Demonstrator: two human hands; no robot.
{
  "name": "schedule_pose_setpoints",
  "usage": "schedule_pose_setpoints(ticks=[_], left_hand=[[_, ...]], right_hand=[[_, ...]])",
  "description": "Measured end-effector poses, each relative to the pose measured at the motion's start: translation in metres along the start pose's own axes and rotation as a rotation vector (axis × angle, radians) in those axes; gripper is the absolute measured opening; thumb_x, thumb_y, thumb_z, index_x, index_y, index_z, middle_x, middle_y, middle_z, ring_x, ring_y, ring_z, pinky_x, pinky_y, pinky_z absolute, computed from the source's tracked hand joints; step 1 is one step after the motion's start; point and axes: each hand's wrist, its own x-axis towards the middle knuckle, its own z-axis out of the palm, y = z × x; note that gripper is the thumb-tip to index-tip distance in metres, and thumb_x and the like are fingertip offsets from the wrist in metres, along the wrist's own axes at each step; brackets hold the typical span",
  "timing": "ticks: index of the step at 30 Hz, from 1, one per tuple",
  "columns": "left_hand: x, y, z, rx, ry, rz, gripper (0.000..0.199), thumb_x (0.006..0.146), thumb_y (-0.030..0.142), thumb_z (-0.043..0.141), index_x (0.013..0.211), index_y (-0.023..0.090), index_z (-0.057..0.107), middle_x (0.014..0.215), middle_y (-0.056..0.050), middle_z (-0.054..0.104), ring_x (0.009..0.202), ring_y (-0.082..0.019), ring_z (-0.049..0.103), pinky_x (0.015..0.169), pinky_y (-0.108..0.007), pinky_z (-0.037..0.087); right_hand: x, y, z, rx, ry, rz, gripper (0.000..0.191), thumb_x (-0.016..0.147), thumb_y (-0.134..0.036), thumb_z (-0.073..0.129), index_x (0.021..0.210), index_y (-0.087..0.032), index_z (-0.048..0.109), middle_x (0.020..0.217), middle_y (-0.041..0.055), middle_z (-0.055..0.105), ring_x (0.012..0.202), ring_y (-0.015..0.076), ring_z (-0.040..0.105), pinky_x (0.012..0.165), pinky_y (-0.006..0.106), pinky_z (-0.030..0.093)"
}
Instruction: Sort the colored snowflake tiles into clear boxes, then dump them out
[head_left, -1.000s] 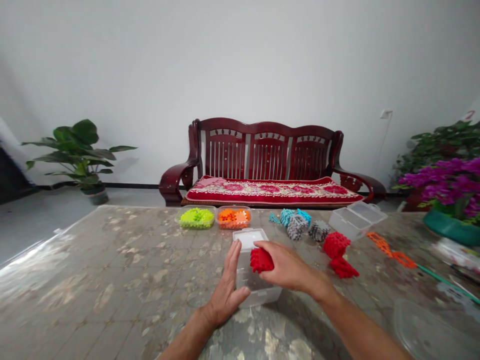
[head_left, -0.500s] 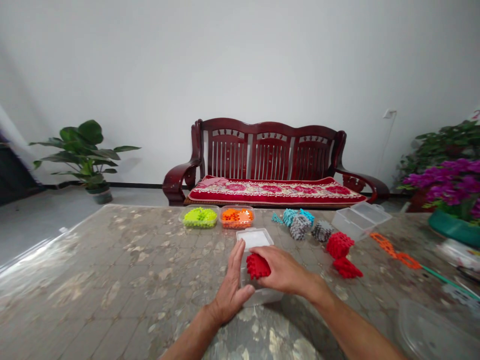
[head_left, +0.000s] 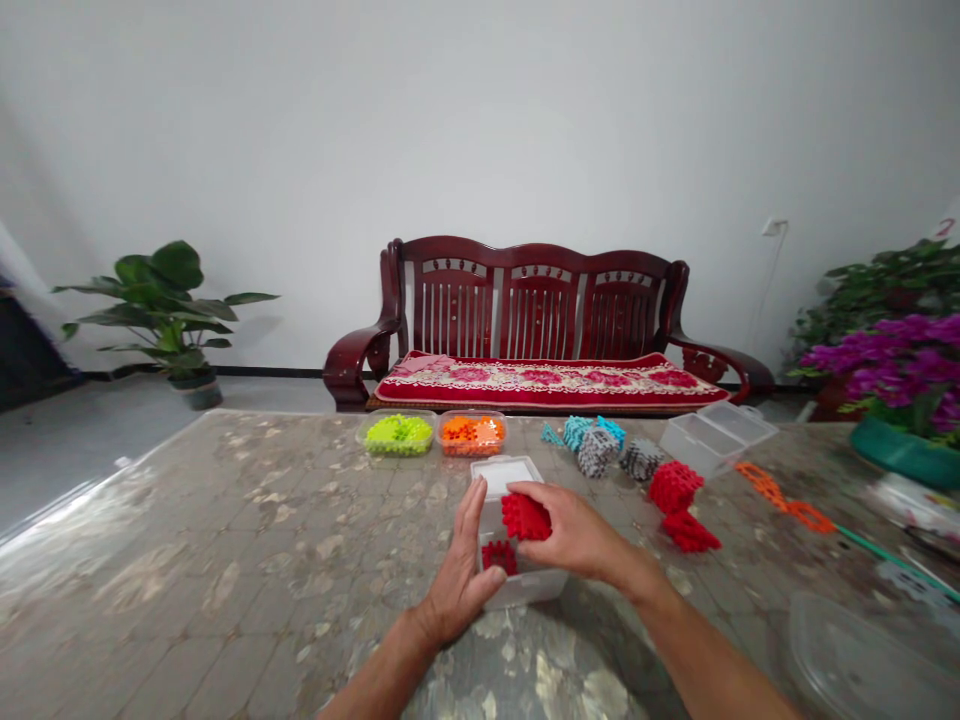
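Observation:
A clear plastic box [head_left: 536, 588] with a raised lid [head_left: 510, 474] stands before me. My left hand [head_left: 461, 565] rests along its left side, fingers stretched out and thumb apart over the near part. Above the box's right part, my right hand [head_left: 570, 530] grips a stack of red toothed building pieces [head_left: 525, 516] between thumb and fingers. More red pieces [head_left: 499, 558] lie inside, partly behind my left thumb. The fingertips of the right hand are partly hidden by the stack.
Behind stand tubs of lime pieces [head_left: 399, 434] and orange pieces [head_left: 472, 434]. To the right lie blue pieces [head_left: 577, 432], grey stacks [head_left: 598, 452], red clusters [head_left: 675, 487], a clear box [head_left: 705, 445], an orange linked chain [head_left: 784, 500] and a clear lid [head_left: 862, 650].
My right hand has shifted slightly right and up with the red stack, uncovering red pieces inside the box. The left hand stays nearly in place. The view has shifted slightly.

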Motion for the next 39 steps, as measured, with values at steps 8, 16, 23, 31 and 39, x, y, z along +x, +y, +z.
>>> schedule_pose_setpoints(ticks=[8, 16, 23, 31, 39], left_hand=[[0.004, 0.008, -0.003, -0.031, -0.014, -0.015, 0.085, 0.094, 0.066, 0.042, 0.159, 0.025, 0.008, 0.166, -0.012, 0.009, 0.152, -0.036, 0.01, 0.123, -0.056, 0.008], [0.003, 0.006, -0.003, -0.019, -0.025, -0.01, 0.08, 0.095, 0.064, 0.041, 0.159, 0.026, 0.011, 0.166, -0.011, 0.01, 0.152, -0.036, 0.009, 0.123, -0.057, 0.007], [0.003, 0.007, -0.004, -0.031, -0.036, -0.013, 0.08, 0.095, 0.064, 0.042, 0.159, 0.026, 0.011, 0.166, -0.011, 0.009, 0.152, -0.036, 0.009, 0.123, -0.057, 0.006], [0.001, 0.004, -0.005, 0.003, -0.06, -0.009, 0.076, 0.097, 0.058, 0.043, 0.159, 0.028, 0.01, 0.167, -0.01, 0.009, 0.152, -0.035, 0.009, 0.123, -0.057, 0.009], [0.002, 0.008, -0.006, -0.012, -0.06, -0.017, 0.076, 0.096, 0.058, 0.043, 0.158, 0.027, 0.012, 0.166, -0.011, 0.01, 0.152, -0.035, 0.01, 0.123, -0.055, 0.009]], right_hand=[[-0.04, 0.069, -0.021, -0.18, 0.099, 0.341, 0.067, 0.065, -0.02, 0.063, 0.132, -0.021, 0.059, 0.129, 0.0102, 0.067, 0.116, 0.0287, 0.063, 0.1, 0.041, 0.046], [-0.06, 0.1, -0.015, -0.156, -0.025, 0.424, 0.089, 0.058, -0.023, 0.07, 0.144, -0.015, 0.048, 0.147, 0.015, 0.052, 0.133, 0.0306, 0.05, 0.11, 0.042, 0.038], [-0.067, 0.097, -0.025, -0.249, 0.032, 0.356, 0.074, 0.063, -0.025, 0.07, 0.136, -0.02, 0.058, 0.142, 0.0125, 0.057, 0.131, 0.0305, 0.052, 0.111, 0.044, 0.038], [-0.068, 0.096, -0.022, -0.3, 0.119, 0.374, 0.058, 0.072, -0.018, 0.059, 0.131, -0.017, 0.061, 0.126, 0.0122, 0.068, 0.116, 0.0287, 0.063, 0.101, 0.042, 0.046], [-0.054, 0.07, -0.042, -0.315, 0.133, 0.284, 0.061, 0.072, -0.023, 0.063, 0.132, -0.02, 0.06, 0.136, 0.0109, 0.062, 0.125, 0.0296, 0.055, 0.109, 0.043, 0.038]])
